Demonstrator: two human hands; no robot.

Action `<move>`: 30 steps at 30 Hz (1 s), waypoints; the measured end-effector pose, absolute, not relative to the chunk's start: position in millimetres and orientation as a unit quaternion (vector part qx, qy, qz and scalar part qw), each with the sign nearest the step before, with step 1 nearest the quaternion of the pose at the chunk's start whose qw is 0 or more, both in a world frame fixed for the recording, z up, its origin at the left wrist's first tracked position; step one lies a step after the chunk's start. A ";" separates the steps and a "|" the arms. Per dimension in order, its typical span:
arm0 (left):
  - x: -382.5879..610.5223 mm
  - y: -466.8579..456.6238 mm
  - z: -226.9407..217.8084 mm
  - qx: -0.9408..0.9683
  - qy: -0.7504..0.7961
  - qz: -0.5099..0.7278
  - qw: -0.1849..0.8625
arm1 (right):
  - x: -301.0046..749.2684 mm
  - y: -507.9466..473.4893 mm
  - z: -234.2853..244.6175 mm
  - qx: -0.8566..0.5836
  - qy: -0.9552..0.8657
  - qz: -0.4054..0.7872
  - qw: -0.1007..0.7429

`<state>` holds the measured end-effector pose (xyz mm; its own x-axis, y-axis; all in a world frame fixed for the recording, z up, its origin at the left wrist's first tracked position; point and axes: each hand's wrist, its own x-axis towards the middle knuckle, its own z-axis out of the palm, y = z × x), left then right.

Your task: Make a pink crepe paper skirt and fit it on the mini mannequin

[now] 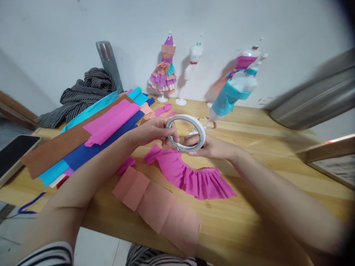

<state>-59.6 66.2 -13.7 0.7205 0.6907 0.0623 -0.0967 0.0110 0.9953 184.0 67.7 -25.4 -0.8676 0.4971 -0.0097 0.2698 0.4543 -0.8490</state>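
Observation:
Both my hands hold a white roll of double-sided tape [193, 121] above the wooden table [257, 207]. My left hand [151, 131] pinches the roll's left rim with thumb and fingers closed. My right hand [206, 146] grips its lower right side from below. Just under the roll lies a pleated magenta crepe-paper ruffle [191, 175]. A folded salmon-pink crepe strip [158, 207] lies nearer to me, reaching the table's front edge.
Crepe-paper sheets in brown, pink [111, 122], blue and turquoise are stacked at the left. Three small mannequins stand at the back: one in a layered paper dress [165, 72], one bare white [191, 66], one in turquoise [234, 90]. A steel flask [108, 62], striped cloth [80, 94], tablet [13, 151].

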 end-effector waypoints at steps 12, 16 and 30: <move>-59.1 65.3 -13.7 0.631 0.234 0.293 0.679 | 180.8 67.9 -24.3 -0.221 -0.838 0.486 0.109; -58.5 65.7 -14.8 0.626 0.235 0.296 0.682 | 180.9 67.3 -24.9 -0.225 -0.833 0.493 0.112; -60.8 70.8 -18.2 0.617 0.237 0.302 0.687 | 177.8 67.6 -37.7 -0.239 -0.832 0.485 0.126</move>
